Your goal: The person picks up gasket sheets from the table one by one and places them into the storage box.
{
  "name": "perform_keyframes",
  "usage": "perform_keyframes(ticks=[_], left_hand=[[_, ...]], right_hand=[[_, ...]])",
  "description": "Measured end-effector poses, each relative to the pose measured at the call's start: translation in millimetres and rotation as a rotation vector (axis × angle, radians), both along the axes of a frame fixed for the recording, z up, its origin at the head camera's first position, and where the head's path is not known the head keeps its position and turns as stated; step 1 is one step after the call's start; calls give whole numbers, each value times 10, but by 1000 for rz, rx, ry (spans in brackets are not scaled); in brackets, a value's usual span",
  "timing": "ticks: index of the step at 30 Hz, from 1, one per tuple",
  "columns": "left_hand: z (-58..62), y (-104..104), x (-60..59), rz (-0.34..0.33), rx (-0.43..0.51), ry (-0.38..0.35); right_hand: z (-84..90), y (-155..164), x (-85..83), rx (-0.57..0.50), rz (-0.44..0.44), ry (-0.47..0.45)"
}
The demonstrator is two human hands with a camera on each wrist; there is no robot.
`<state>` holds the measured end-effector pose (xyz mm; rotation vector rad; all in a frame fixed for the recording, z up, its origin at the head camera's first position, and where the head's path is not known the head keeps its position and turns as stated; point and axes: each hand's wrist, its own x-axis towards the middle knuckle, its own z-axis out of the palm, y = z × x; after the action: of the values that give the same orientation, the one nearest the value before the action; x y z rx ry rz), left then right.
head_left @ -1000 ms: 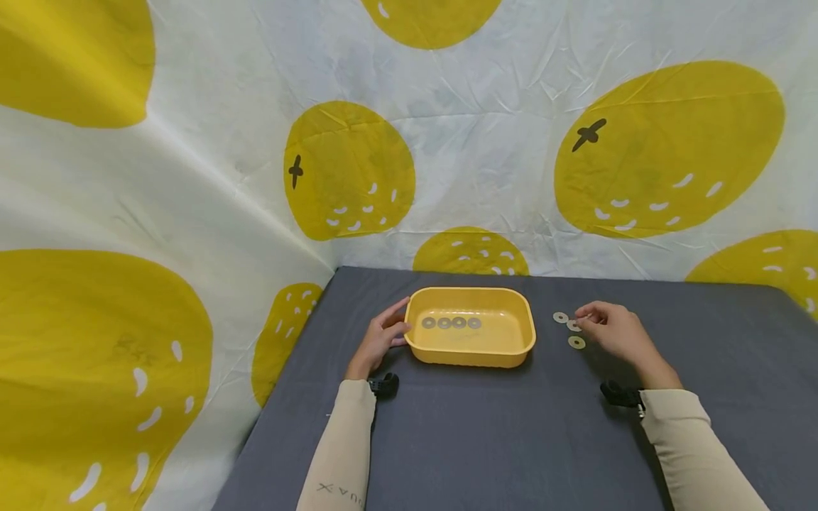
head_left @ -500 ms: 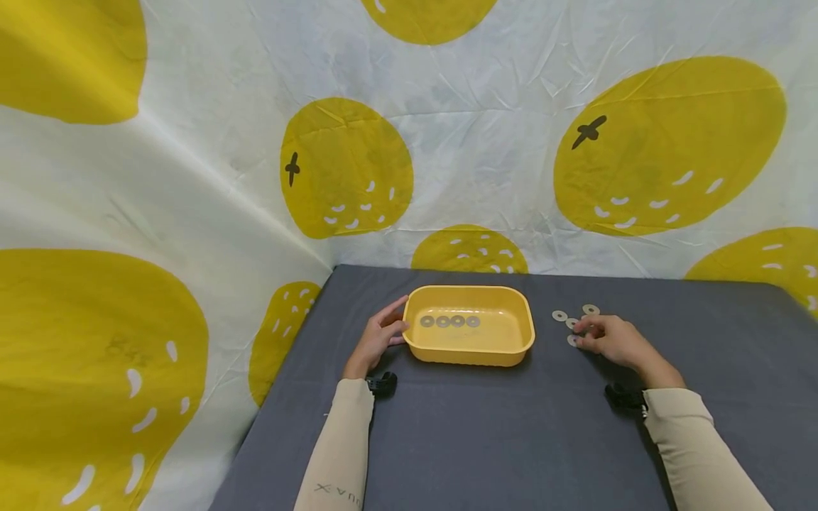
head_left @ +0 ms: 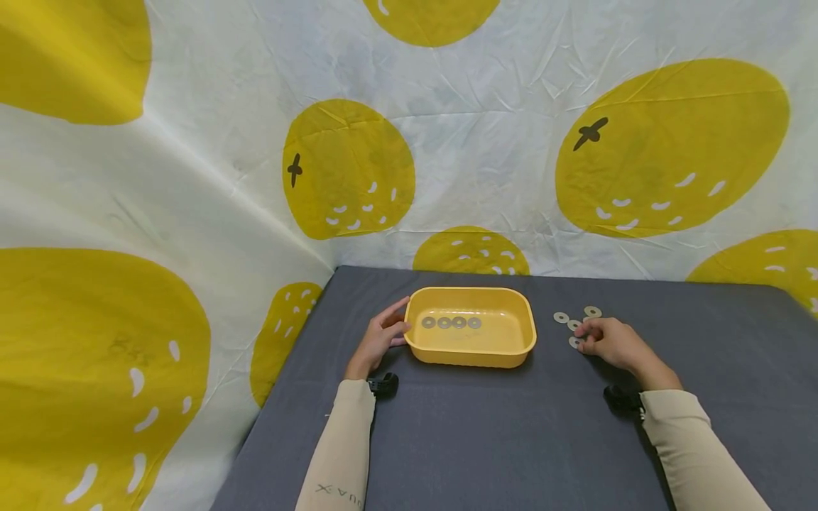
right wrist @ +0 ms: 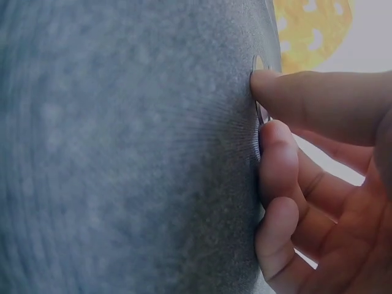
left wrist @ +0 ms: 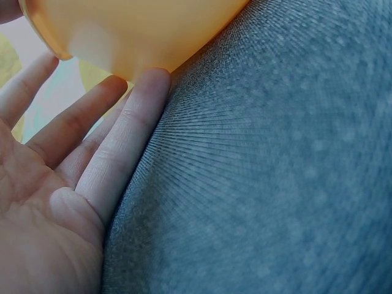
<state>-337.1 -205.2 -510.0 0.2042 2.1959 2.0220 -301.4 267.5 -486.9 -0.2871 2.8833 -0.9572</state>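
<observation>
A person sits at a grey tabletop (head_left: 486, 433) with both forearms in beige sleeves reaching forward. A yellow tray (head_left: 469, 353) sits near the middle of the tabletop, toward 12 o'clock from the person. Four washers (head_left: 451, 323) lie in a row on the tray floor, along its far side.

The left hand (head_left: 380, 339) rests at the tray's 9 o'clock side. Its fingers are straight and relaxed, with the fingertips (left wrist: 150, 82) touching the tray's outer wall; the wrist view shows the open palm (left wrist: 37, 202) lying on the cloth just beside the tray (left wrist: 135, 30).

The right hand (head_left: 612, 341) lies on the tabletop at the tray's 3 o'clock, apart from it. Its fingers are curled down onto a loose washer (head_left: 575, 342), mostly hidden under the fingertips. In the right wrist view, the thumb and a fingertip (right wrist: 275, 153) press at the edge of a thin washer (right wrist: 260, 111) that lies flat on the cloth; it looks like a pinch at the washer's rim. Three more washers lie just beyond that hand, toward 11 and 12 o'clock from it: one (head_left: 561, 317), a second (head_left: 574, 325), and a third (head_left: 592, 311).

A white curtain (head_left: 486, 142) printed with large yellow fruit hangs behind the tabletop and along its 9 o'clock side.
</observation>
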Motion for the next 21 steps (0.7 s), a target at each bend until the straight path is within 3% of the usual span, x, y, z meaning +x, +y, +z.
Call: perform_keyframes(ticks=[9, 21], left_hand=[[-14, -20, 13, 4, -11, 11], [-11, -2, 14, 3, -14, 19]], right_hand=[[-2, -28, -10, 5, 10, -20], [19, -50, 10, 22, -5, 32]])
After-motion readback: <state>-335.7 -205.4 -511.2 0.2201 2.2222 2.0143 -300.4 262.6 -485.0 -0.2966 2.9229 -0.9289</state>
